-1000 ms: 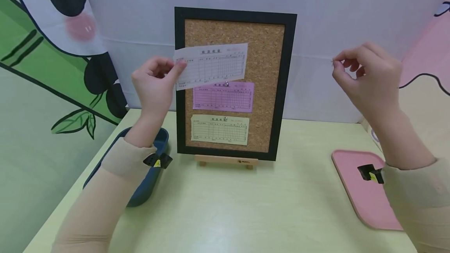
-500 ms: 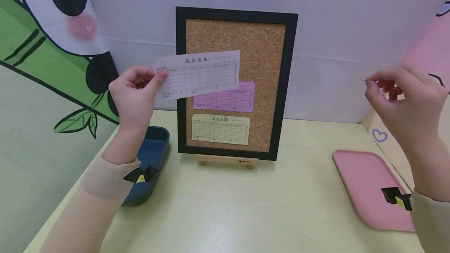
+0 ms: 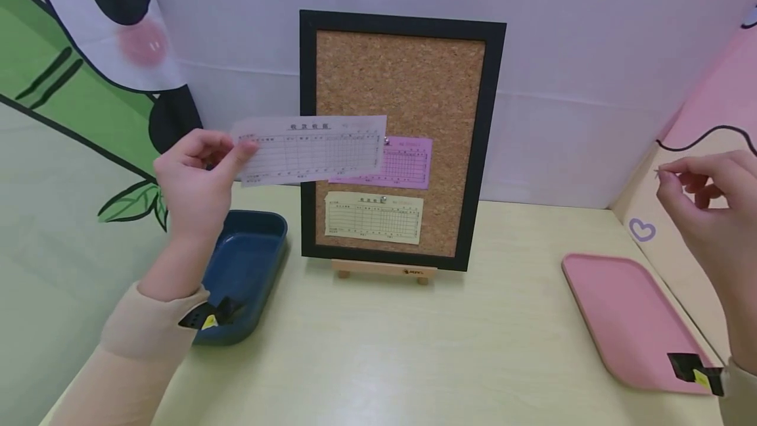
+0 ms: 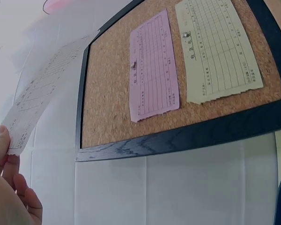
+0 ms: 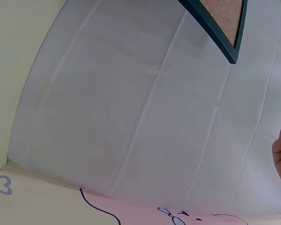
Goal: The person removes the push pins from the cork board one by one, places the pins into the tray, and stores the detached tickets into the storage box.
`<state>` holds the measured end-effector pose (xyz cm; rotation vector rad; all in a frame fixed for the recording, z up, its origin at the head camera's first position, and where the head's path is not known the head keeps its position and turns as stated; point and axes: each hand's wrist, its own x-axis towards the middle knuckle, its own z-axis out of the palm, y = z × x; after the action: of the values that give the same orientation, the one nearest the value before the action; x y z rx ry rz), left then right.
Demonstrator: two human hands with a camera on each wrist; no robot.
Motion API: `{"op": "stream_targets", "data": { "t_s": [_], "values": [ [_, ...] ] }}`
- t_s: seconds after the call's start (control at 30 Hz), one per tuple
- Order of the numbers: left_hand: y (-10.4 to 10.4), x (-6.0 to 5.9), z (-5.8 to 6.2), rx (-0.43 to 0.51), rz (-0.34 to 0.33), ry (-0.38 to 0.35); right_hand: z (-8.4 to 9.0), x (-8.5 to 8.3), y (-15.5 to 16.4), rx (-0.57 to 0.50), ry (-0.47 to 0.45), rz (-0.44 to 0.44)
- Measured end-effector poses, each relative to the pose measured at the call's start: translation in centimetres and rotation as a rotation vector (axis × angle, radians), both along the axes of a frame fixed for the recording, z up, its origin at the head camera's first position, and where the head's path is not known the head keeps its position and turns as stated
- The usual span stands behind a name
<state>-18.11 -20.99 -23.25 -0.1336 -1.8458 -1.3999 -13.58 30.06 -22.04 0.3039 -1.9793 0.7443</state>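
A slip [image 3: 310, 148] hung right of the left hand [image 3: 195, 186], before the corkboard [image 3: 402, 84]; a tray [image 3: 629, 321] lay below the right hand [image 3: 706, 206].

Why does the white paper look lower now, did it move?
Yes. The left hand has carried the white paper down and to the left; judged against the cork board, it has dropped from the upper cork to beside the pink slip.

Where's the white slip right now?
In the head view, the white slip is pinched in the left hand, left of centre, overlapping the cork board's left frame above the blue tray.
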Motion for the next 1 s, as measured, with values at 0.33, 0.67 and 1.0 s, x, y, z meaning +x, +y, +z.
{"op": "stream_targets", "data": {
  "t_s": [0.33,0.67,1.0],
  "values": [
    [-3.0,1.0,-0.6,-0.024,0.035,0.005,-3.6,0.4,3.6,0.050,0.012,0.047],
    [-6.7,1.7,-2.2,-0.082,0.155,-0.048,-6.6,0.7,5.7,0.031,0.017,0.157],
    [-10.5,2.0,-3.2,-0.158,0.216,-0.156,-9.2,0.2,8.3,0.058,-0.035,0.139]
  ]
}}
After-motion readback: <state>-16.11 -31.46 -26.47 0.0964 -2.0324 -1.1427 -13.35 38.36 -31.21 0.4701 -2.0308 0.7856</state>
